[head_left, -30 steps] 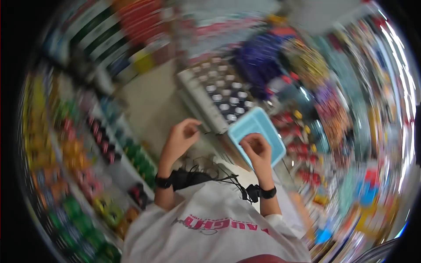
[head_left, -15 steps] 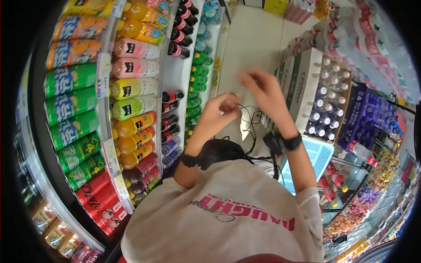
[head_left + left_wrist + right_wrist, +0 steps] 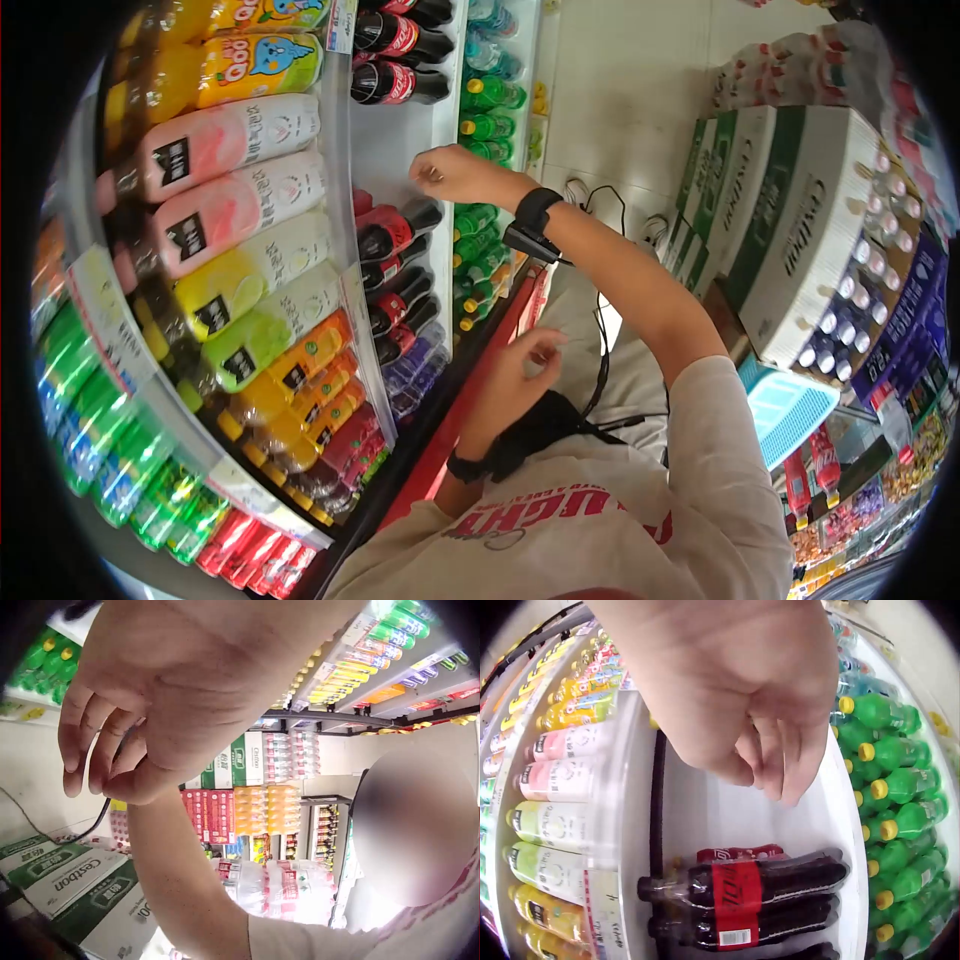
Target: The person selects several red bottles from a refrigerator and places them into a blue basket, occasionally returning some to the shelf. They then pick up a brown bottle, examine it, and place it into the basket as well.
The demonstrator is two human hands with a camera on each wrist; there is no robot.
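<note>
My right hand [image 3: 460, 175] reaches over the drinks shelf, at a gap between rows of cola bottles. Its fingers bend loosely downward and hold nothing. In the right wrist view, dark cola bottles [image 3: 739, 896] with red labels lie just below the fingertips, apart from them. A further red cola label [image 3: 739, 853] shows behind the nearest bottle. My left hand [image 3: 515, 385] hangs in front of the shirt near the shelf's red and black front edge. In the left wrist view its fingers [image 3: 109, 746] are relaxed and slightly bent, with nothing in them.
Juice bottles [image 3: 240, 140] line the shelf on the left; green bottles [image 3: 900, 787] with yellow caps stand right of the cola. Cestbon cartons [image 3: 760, 220], a blue basket [image 3: 790, 405] and shrink-wrapped bottles are stacked at the right. A cable [image 3: 603, 340] hangs by my body.
The head view has turned toward the drinks shelf. My right hand has left the left hand's side and moved out over the cola row. My left hand stays low near the shirt.
</note>
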